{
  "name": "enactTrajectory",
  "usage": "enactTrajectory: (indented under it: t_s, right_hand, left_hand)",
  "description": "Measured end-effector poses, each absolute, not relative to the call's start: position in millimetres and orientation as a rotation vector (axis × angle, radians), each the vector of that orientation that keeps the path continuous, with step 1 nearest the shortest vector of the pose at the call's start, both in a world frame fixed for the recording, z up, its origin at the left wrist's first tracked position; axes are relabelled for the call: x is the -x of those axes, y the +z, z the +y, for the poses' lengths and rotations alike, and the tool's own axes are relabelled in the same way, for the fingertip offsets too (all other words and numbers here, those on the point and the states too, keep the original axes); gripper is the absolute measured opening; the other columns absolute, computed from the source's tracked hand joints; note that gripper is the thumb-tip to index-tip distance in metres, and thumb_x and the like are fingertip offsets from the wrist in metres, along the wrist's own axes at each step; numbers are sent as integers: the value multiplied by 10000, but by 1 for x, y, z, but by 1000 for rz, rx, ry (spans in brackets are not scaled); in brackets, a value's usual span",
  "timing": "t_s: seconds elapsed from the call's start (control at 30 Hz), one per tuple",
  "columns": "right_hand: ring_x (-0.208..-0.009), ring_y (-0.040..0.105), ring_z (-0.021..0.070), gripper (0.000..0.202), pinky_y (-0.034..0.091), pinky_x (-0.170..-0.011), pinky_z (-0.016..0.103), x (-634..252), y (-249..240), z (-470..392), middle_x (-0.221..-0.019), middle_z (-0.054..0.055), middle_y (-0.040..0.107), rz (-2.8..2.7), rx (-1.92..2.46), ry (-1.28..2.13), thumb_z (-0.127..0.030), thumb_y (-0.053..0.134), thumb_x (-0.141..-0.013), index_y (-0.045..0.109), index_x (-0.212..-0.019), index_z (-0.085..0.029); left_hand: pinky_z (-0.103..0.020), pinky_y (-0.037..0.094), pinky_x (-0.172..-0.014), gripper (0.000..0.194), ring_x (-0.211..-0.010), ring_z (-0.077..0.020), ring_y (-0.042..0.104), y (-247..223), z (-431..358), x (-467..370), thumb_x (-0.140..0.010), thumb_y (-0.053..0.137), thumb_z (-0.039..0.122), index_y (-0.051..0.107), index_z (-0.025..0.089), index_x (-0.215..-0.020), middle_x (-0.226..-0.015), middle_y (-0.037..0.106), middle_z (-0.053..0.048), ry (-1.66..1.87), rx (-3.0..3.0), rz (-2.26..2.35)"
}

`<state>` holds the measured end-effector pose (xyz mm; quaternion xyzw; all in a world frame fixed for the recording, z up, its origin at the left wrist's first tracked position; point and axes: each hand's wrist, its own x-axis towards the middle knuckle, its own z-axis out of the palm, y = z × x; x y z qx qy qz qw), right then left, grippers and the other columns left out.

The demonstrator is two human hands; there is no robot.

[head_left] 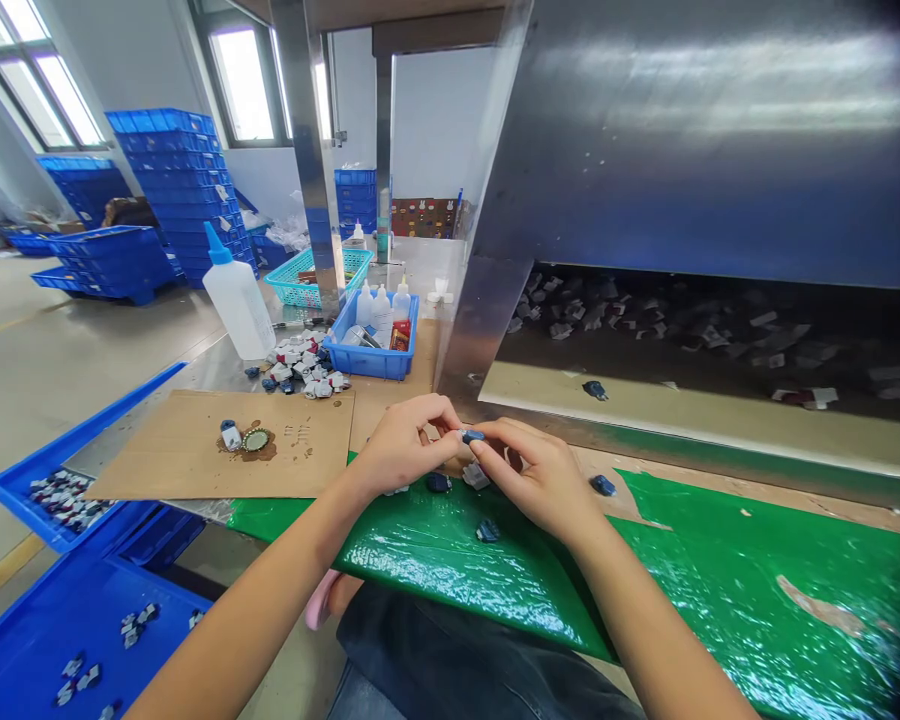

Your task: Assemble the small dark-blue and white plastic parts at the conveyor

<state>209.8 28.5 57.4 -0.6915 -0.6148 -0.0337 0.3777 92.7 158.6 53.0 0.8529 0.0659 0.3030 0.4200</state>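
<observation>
My left hand (412, 440) and my right hand (531, 468) meet above the green-covered table edge. Between their fingertips is a small dark blue piece (472, 436), pinched from both sides, with a pale bit at its left end. Under the hands lie a dark blue piece (439, 482) and a grey-white piece (476, 475), partly hidden by my fingers. Nearer to me another dark blue piece (487, 531) rests on the green sheet (450, 570). One more dark blue piece (602, 485) sits to the right of my right hand.
Left of my hands, a cardboard sheet (157, 440) carries a bottle cap (256, 440) in a brown stain. Behind it stand a white squeeze bottle (238, 305), a heap of small pieces (307, 365) and a blue basket (371, 362). A metal hood (690, 150) rises at right.
</observation>
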Motion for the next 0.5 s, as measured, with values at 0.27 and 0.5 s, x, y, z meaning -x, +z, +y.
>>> enactTrajectory:
  t_s: [0.27, 0.5]
  right_hand:
    - [-566, 549, 148, 181, 419, -509, 255, -214, 58, 28, -687, 21, 641, -1316, 1767, -175, -310, 501, -805, 636, -830, -192]
    - [-526, 523, 141, 215, 432, -533, 272, -221, 58, 26, -586, 6, 582, -1062, 1700, -137, -361, 496, -780, 612, -717, -191]
  left_hand:
    - [-233, 449, -645, 263, -759, -135, 573, 49, 155, -95, -797, 550, 321, 553, 176, -1016, -870, 614, -19, 799, -2182, 201]
    - [-311, 432, -742, 337, -927, -206, 540, 49, 144, -94, -856, 478, 401, 543, 175, -1098, -979, 613, -58, 784, -2772, -44]
